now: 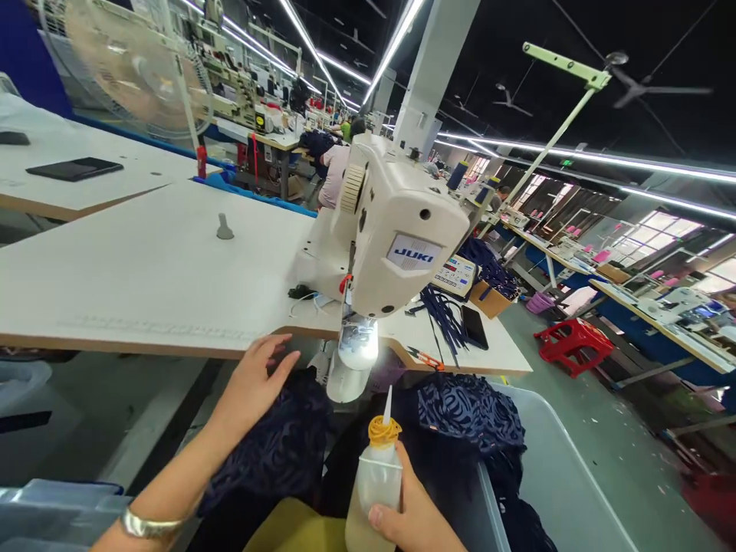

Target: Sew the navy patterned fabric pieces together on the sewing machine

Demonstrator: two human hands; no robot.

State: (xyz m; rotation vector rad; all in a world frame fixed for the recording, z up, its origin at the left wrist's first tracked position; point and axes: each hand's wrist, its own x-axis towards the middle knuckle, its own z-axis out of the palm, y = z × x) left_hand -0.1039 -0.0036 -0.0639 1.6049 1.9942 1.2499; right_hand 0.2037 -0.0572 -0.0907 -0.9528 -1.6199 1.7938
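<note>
Upright in my right hand [411, 506] is a squeeze bottle [376, 479] with a pointed white nozzle and yellow bands wound round its neck. The thumb and fingers are wrapped about its body. My left hand [258, 383] is empty, its fingers apart, near the table's front edge. Between and above both hands stands a white JUKI sewing machine [402, 222], its lamp lighting the needle area. Dark navy patterned fabric [471, 414] hangs over a tub's rim at the right, and more dark fabric [270, 452] lies below my left hand.
A grey plastic tub [566, 452] stands at the right. On the white table [172, 261] lie orange-handled thread snips [426, 358], navy strips [442, 314], a phone [474, 327] and a control box [455, 276]. A caged fan [138, 69] and a seated person [334, 172] are behind.
</note>
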